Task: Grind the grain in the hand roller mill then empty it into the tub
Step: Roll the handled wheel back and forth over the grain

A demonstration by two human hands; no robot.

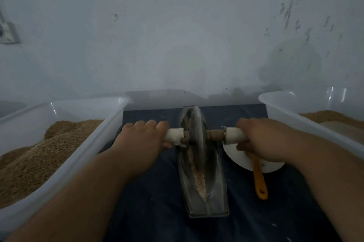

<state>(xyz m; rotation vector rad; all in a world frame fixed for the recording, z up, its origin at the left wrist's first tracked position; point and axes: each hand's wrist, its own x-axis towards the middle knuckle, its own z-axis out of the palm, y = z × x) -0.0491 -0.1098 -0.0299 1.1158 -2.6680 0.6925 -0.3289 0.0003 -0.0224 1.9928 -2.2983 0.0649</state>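
Observation:
A metal boat-shaped trough (214, 198) lies lengthwise on a dark blue mat (157, 212), with a strip of pale crushed grain (200, 180) along its groove. A metal roller wheel (197, 133) stands upright in the far half of the trough, on a wooden axle with white-wrapped handles. My left hand (143, 139) grips the left handle (174, 135). My right hand (262, 139) grips the right handle (233, 135). A clear tub (88, 143) heaped with brown grain stands at the left; another clear tub (285, 111) holding some brown material stands at the right.
A white plate (238, 157) lies right of the trough, partly under my right hand, with an orange-handled tool (260, 178) resting on it, its handle pointing towards me. A pale blue wall rises just behind the mat.

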